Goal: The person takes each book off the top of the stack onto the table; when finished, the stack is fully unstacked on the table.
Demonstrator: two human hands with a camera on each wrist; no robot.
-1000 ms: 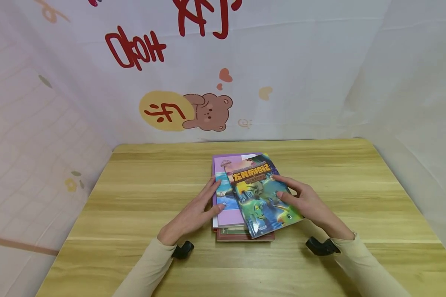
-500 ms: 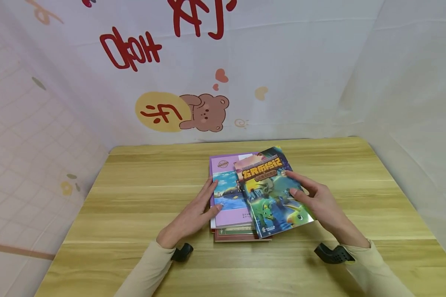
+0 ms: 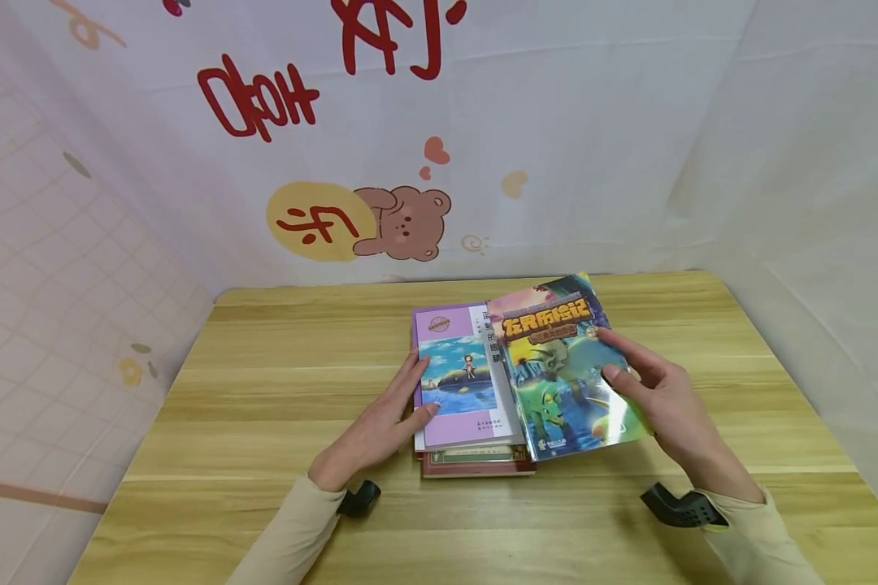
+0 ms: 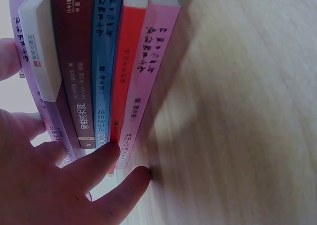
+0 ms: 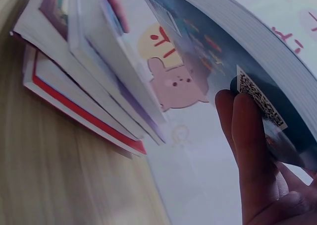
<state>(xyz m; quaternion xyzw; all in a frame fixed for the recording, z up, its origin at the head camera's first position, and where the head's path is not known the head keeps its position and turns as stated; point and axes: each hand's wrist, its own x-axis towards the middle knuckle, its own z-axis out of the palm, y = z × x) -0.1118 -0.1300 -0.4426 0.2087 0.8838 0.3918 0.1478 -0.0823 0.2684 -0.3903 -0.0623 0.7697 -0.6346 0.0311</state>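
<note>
In the head view, my right hand grips the right edge of a colourful dinosaur-cover book, thumb on the front. Fingers press its dark back cover beside a barcode in the right wrist view, where the book is raised apart from the stack. To its left lies a purple book with a seaside picture, topping a stack of several books. My left hand rests on the stack's left side. In the left wrist view, its straight fingers touch the spines, among them a blue spine and a pink spine.
The stack stands on a wooden table. A book with a dark red cover sticks out at its near side. White curtain walls with a printed bear enclose the table's back and sides.
The dinosaur book has moved right and up off the stack in my right hand, uncovering more of the purple book. My left hand has stayed against the stack.
</note>
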